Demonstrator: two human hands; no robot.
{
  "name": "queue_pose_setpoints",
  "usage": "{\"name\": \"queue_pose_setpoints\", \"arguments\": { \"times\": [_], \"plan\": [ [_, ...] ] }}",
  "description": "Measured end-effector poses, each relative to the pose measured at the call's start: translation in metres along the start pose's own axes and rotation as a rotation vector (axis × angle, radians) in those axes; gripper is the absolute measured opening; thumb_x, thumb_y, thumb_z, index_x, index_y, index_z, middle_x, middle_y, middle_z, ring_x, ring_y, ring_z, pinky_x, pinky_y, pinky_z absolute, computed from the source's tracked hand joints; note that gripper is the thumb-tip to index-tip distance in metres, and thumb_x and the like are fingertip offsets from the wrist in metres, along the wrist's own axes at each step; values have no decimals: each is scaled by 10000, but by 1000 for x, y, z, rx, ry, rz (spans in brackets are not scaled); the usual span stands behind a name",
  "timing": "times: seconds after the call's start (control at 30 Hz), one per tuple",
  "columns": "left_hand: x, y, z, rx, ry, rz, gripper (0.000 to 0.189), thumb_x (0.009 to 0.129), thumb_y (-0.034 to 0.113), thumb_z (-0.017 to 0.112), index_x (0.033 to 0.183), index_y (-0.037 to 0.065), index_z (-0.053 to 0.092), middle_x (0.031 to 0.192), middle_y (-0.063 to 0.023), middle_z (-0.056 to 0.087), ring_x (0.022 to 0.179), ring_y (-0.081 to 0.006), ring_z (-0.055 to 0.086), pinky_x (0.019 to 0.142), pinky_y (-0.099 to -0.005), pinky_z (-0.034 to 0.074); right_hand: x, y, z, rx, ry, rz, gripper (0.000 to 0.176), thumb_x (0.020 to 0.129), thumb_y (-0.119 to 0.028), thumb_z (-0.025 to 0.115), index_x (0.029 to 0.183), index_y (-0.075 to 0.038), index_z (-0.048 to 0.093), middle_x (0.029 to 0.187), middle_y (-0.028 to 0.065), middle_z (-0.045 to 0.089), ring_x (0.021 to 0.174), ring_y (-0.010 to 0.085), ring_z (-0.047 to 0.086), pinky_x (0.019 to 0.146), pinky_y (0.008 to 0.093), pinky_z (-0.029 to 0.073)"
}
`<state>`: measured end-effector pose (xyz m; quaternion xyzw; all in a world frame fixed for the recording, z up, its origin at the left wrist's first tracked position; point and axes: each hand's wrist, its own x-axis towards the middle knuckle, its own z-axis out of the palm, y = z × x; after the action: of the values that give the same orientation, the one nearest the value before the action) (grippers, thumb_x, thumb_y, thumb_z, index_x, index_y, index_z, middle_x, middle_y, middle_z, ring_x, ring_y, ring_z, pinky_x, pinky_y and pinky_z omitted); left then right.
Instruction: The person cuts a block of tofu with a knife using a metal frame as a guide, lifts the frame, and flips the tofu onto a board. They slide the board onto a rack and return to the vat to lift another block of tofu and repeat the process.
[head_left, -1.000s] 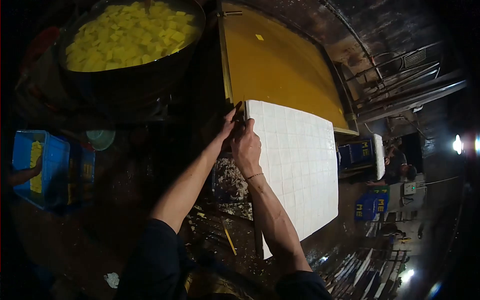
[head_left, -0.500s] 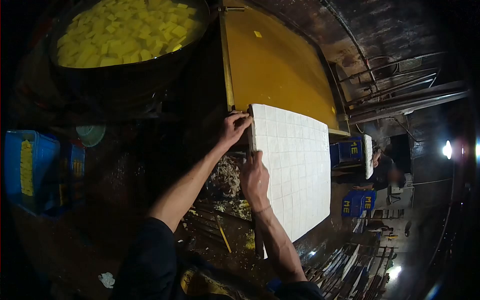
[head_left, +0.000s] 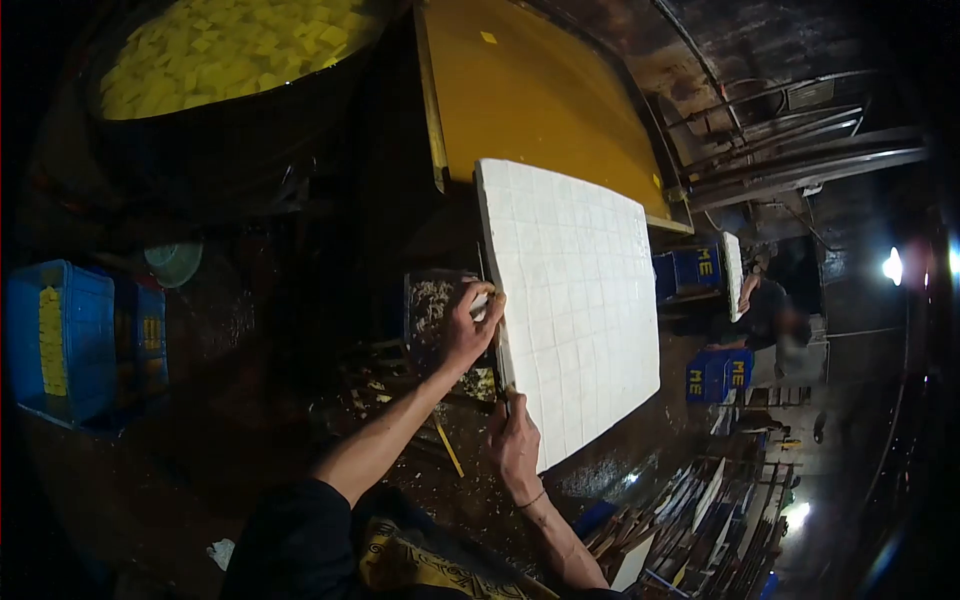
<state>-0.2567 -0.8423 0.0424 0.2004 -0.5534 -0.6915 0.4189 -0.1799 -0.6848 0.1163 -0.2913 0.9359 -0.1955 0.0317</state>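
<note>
A large white slab marked with a square grid, which looks like pressed tofu (head_left: 575, 300), lies before me on a board whose dark edge shows along its left side. My left hand (head_left: 472, 325) is at the middle of that edge, fingers bent and pinched together. A small pale bit shows between them, too small to name. Lower down, near the closest corner, my right hand (head_left: 515, 445) is closed round the board's edge, its thumb up against the slab. The board's underside is hidden.
Beyond the slab is a wide tray of amber liquid (head_left: 540, 110). A dark vat (head_left: 230, 125) of yellow blocks stands at upper left, a blue crate (head_left: 90, 340) at left. At right another person (head_left: 775, 315) holds a white slab near blue crates (head_left: 720, 375). Stacked boards (head_left: 690, 520) lie lower right.
My left hand has moved down the slab's edge from the far corner to the middle. My right hand has shifted towards the near corner. The whole view has shifted a little.
</note>
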Motion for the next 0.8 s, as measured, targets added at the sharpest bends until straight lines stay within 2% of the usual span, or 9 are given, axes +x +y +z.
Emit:
{"name": "queue_pose_setpoints", "arguments": {
  "times": [0.33, 0.4, 0.47, 0.5, 0.53, 0.6, 0.67, 0.73, 0.8],
  "plan": [
    [-160, 23, -5, 160, -102, 187, 255, 891, 222, 651, 979, 0, 563, 872, -141, 542, 819, -266, 553, 736, -352, 450, -134, 40, -21, 41, 26, 7, 364, 834, -3, 612, 1184, -23, 513, 921, 223, 605, 767, 435, 614, 589, 466, 485],
    [-201, 34, 3, 30, -40, -275, 300, 925, 283, 629, 1034, 13, 551, 901, -102, 547, 855, -204, 549, 741, -327, 450, -147, 59, -9, 152, 45, -35, 309, 849, -14, 601, 1147, -22, 518, 940, 234, 610, 787, 437, 621, 595, 460, 492],
    [-230, 33, 18, -84, 222, -400, 340, 930, 333, 632, 1095, 47, 548, 875, -41, 532, 793, -174, 533, 700, -326, 447, -157, 65, -12, 361, -38, 8, 218, 925, -43, 538, 1133, 5, 495, 734, 218, 586, 617, 349, 605, 564, 375, 467],
    [-244, 34, 17, -369, 280, -659, 396, 931, 437, 600, 1059, 63, 575, 851, -9, 505, 670, -134, 492, 594, -306, 430, -173, 72, -7, 411, -30, -21, 213, 935, -55, 529, 1138, 2, 496, 731, 220, 578, 600, 298, 587, 560, 367, 464],
    [-264, 20, 14, -318, 327, -877, 405, 917, 539, 545, 801, 151, 530, 651, 18, 512, 480, -92, 456, 400, -248, 349, -192, 78, -8, 458, -22, -44, 210, 944, -66, 521, 1143, -2, 498, 727, 223, 570, 582, 248, 570, 557, 358, 461],
    [-312, 5, 6, -626, 281, -1159, 502, 885, 632, 512, 737, 152, 522, 572, 20, 472, 405, -114, 406, 355, -251, 302, -239, 100, -18, 595, -151, 113, 214, 959, -88, 517, 1158, -10, 509, 739, 177, 596, 629, 153, 551, 582, 323, 459],
    [-378, -25, 8, -522, 189, -1240, 488, 893, 601, 519, 692, 157, 488, 567, 8, 474, 380, -117, 394, 333, -250, 276, -291, 131, -17, 714, -147, 194, 238, 969, -120, 525, 1169, 8, 515, 873, 222, 644, 748, 249, 653, 648, 347, 485],
    [-420, -51, 27, -441, 167, -1418, 474, 899, 586, 522, 694, 158, 492, 554, 5, 464, 391, -133, 397, 369, -264, 312, -336, 157, -35, 750, -142, 294, 257, 976, -132, 524, 1195, 1, 526, 856, 149, 649, 750, 118, 575, 656, 298, 474],
    [-416, -79, 61, -347, 122, -1202, 483, 873, 612, 541, 805, 134, 548, 656, -26, 526, 536, -163, 508, 485, -306, 425, -368, 177, -59, 758, 27, 386, 246, 978, -119, 518, 1194, -2, 537, 845, 100, 637, 722, 86, 515, 644, 266, 458]
  ]
}}
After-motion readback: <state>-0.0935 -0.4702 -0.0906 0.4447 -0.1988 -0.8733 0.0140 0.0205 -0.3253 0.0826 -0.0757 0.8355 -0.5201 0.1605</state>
